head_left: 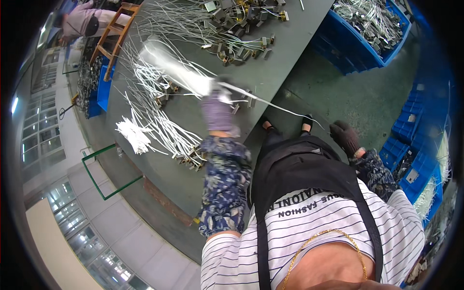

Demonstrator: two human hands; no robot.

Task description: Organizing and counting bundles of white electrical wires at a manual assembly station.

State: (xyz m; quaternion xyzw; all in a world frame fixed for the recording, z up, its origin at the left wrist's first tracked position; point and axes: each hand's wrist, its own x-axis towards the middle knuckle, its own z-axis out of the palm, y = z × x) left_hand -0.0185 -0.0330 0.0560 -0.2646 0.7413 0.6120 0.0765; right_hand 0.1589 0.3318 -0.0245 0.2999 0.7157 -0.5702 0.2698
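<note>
Your white wire bundle [181, 72] is above the desk [285, 48], extending from your left hand [218, 100] toward 10 o'clock, with a blurred outline. One long white strand [270, 103] departs toward 4 o'clock, past the desk edge. Assessment of handling: the bundle should be light and limp, its coated strands smooth and liable to slide over one another; fragility is judged low along the strands, higher wherever a lead joins a metal part. You are advised to hold it round the full gathered end, close to where the strands converge, so that none slips free. Your left fingers appear clamped on that end, though blur hides each finger. Left pose: forearm in a patterned sleeve [224, 183] rising from 6 o'clock, nearly straight, glove over the desk. Your right hand [345, 137] is low, off the desk, at between 3 and 4 o'clock from the left, elbow bent, glove toward 11 o'clock; whether its fingers are apart or pinching the strand's faint tail, you cannot tell. Noted nearby: laid wires [166, 128] at 8 o'clock from your left hand and a heap of metal parts [241, 24] near 12.
</note>
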